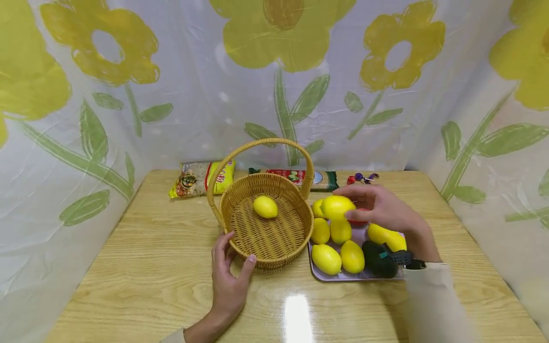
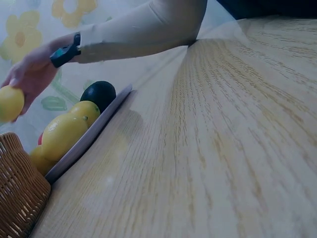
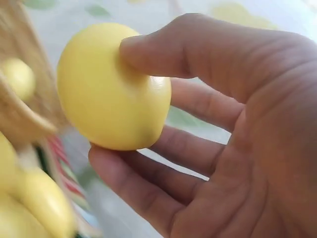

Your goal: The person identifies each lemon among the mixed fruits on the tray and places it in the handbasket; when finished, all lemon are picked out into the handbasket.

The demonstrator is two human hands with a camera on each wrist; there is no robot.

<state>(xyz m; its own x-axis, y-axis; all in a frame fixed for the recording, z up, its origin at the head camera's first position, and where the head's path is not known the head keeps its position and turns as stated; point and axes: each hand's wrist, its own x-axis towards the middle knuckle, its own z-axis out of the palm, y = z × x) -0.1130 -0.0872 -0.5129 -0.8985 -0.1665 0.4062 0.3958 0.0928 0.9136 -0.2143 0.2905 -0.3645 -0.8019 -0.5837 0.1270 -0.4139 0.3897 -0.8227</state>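
Flower-print sheeting point(image 1: 188, 71) surrounding wood-grain table point(image 1: 141, 267); bright glare point(image 1: 297, 317) patch.

A round tan wicker basket point(image 1: 257, 238) stands mid-tabletop point(image 1: 150, 257), a yellow oval lemon point(image 1: 265, 206) inside, my left hand point(image 1: 231, 281) at its near-left side. Just right of it lies a rectangular lilac tray point(image 1: 359, 234) bearing more lemons point(image 1: 327, 259); my right hand point(image 1: 388, 207) holds another above it. By the tabletop's far edge, behind the basket, a yellow-and-clear plastic bag point(image 1: 200, 179) lies left of a long red-and-green packet point(image 1: 296, 176).

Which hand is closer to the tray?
Right. The right hand is over the tray, holding a lemon; the left hand is off to the tray's left, holding the basket.
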